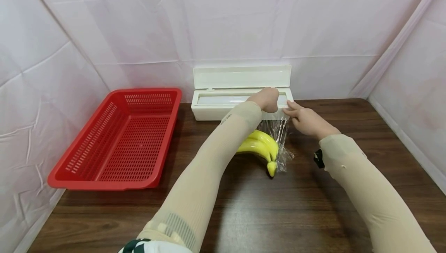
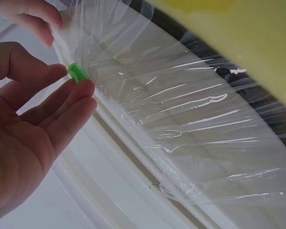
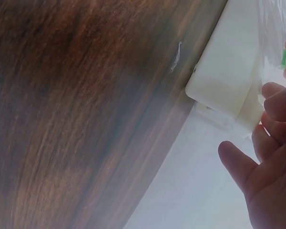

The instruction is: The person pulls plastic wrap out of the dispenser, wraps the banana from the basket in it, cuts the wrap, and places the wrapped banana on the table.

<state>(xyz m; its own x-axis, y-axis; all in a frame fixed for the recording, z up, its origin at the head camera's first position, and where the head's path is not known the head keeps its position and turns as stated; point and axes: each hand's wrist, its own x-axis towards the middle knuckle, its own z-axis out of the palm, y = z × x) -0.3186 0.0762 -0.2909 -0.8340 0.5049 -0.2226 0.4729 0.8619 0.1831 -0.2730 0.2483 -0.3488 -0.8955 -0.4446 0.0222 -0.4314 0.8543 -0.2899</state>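
A white cling film box stands at the back with its lid raised, showing the roll inside. Clear cling film hangs wrinkled over its front edge. My left hand reaches across to the box's right part and pinches a small green slider at the film's edge. Beside it, my right hand holds the box's right front corner with its fingertips. In the right wrist view one finger of that hand sticks out away from the box. Yellow bananas lie before the box, partly behind my left arm.
To the left stands a red plastic basket with slotted walls. Everything rests on a dark wooden table. White cloth walls enclose the table at the back and sides. Loose film trails down beside the bananas.
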